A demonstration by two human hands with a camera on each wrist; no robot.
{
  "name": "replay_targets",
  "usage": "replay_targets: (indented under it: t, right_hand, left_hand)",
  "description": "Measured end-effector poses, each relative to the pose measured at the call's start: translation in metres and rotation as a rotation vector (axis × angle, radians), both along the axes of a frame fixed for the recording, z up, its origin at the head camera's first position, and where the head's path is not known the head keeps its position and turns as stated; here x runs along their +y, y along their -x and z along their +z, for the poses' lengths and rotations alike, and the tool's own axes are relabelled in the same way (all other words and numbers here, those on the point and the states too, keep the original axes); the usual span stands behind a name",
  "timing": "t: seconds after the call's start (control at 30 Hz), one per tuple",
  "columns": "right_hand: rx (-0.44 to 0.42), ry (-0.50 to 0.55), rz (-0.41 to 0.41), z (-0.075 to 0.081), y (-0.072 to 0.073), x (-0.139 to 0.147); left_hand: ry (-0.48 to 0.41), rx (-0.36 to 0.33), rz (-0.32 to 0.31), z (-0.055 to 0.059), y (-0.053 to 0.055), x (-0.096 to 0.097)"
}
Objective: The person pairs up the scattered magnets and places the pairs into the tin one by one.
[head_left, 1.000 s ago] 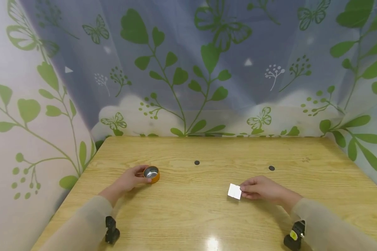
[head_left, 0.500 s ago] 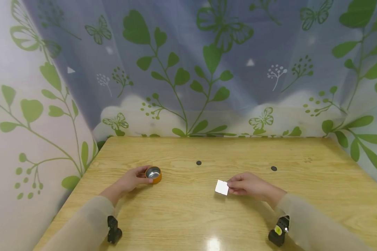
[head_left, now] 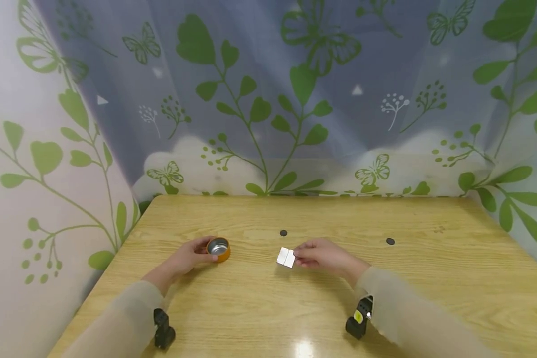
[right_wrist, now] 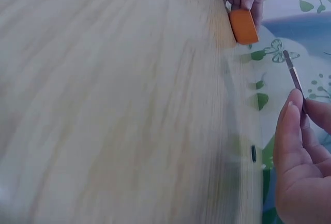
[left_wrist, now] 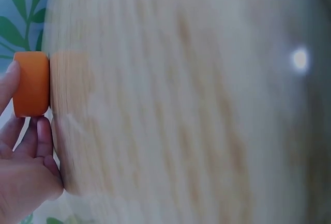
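i see the right hand (head_left: 324,255) pinching a white square (head_left: 286,257) above the table (head_left: 246,308), rightward of and apart from the orange bowl (head_left: 219,249) the left hand (head_left: 189,255) grips.

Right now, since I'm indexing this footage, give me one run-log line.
left hand: holds orange metal-lined bowl | right hand: pinches thin white square, raised | wooden table: two black discs

Round orange bowl (head_left: 218,249) with a shiny metallic inside, upright on the desk (head_left: 250,308), gripped by the left hand (head_left: 189,256), thin whitish square plate (head_left: 286,257) with a dividing line, raised off the desk, pinched by the right hand (head_left: 325,256)
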State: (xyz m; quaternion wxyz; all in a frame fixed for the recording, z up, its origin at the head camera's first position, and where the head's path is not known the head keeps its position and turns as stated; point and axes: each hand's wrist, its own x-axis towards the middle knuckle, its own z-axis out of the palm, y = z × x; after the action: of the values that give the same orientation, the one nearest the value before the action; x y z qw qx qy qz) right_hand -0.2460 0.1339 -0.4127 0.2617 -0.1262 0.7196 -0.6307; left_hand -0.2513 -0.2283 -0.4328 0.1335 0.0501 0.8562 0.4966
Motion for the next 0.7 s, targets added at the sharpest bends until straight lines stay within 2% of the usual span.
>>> replay_targets:
  t: [0.17, 0.43, 0.7]
  right_hand:
    - [0.006, 0.019, -0.005, -0.001, 0.005, -0.023]
    - [-0.007, 0.037, -0.031, 0.000, 0.012, -0.051]
    - [-0.013, 0.063, -0.039, 0.001, 0.021, -0.077]
  left_hand:
    - [-0.011, 0.003, -0.001, -0.001, 0.000, -0.001]
    - [-0.035, -0.006, -0.011, 0.003, -0.001, -0.001]
    - [-0.042, 0.001, 0.000, 0.001, 0.001, -0.001]
